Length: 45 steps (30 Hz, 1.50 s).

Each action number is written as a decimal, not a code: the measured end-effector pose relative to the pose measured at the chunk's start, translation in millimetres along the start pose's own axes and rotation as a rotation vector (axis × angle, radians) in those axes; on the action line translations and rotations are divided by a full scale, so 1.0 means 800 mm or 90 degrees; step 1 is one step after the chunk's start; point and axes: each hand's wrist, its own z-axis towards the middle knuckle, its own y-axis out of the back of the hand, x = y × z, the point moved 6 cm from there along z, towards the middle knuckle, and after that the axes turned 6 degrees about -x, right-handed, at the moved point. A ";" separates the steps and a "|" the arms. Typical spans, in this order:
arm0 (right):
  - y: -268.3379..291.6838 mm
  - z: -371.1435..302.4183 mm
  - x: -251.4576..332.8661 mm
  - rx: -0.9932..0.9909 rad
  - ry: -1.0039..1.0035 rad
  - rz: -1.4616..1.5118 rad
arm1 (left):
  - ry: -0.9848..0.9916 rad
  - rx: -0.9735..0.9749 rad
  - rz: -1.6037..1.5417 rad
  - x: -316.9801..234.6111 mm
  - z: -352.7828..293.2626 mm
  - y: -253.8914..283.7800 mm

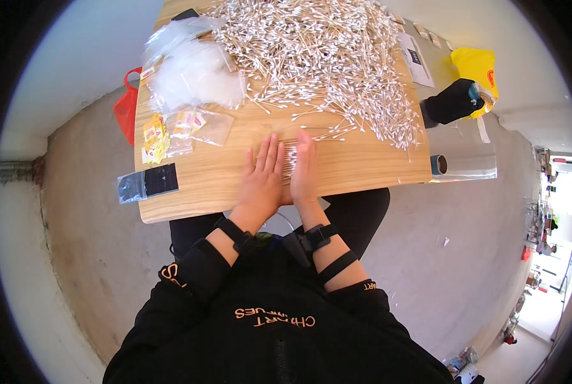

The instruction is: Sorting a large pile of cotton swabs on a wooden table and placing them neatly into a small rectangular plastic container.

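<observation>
A small row of cotton swabs [290, 160] lies on the wooden table near its front edge, between my two hands. Flat on the tabletop along the row's left side is my left hand [264, 178], fingers stretched out. Along the right side stands my right hand [304, 168], turned on edge with its fingers straight and slightly blurred. Both palms partly hide the swabs, and neither hand is wrapped round anything. Beyond them spreads a large heap of loose cotton swabs [318, 54], with a few stray ones close to my right fingertips.
Clear plastic bags [196, 73] are piled at the table's back left, with yellow printed slips [155, 137] nearer. A black packet [162, 179] lies at the left edge. On the right are a cardboard-cored film roll [439, 165], a black-wrapped object [451, 102] and a yellow bag [475, 64].
</observation>
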 end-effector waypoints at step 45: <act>0.012 0.012 -0.027 -0.002 -0.147 0.270 | 0.072 0.194 0.030 0.011 0.034 0.002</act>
